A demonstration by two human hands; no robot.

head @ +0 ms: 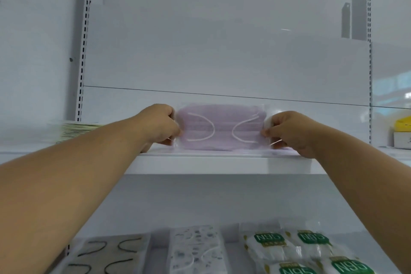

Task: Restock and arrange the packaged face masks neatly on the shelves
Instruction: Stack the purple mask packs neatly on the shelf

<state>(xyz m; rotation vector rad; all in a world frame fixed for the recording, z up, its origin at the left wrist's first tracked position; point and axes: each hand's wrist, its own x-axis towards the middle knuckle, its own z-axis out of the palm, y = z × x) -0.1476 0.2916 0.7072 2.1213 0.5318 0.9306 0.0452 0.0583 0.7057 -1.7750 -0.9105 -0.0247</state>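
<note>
While both hands' fingers pinch the pink mask pack (222, 128) ends, lower-shelf packs (311, 249) read "N95".

Both bare forearms reach up and away from the person, converging toward the far middle of the view. The left hand (159, 125) has its fingers curled, thumb and fingertips pinching inward to the right. The right hand (289, 131) mirrors it, fingers curled and pinching inward to the left, level with the other.
</note>
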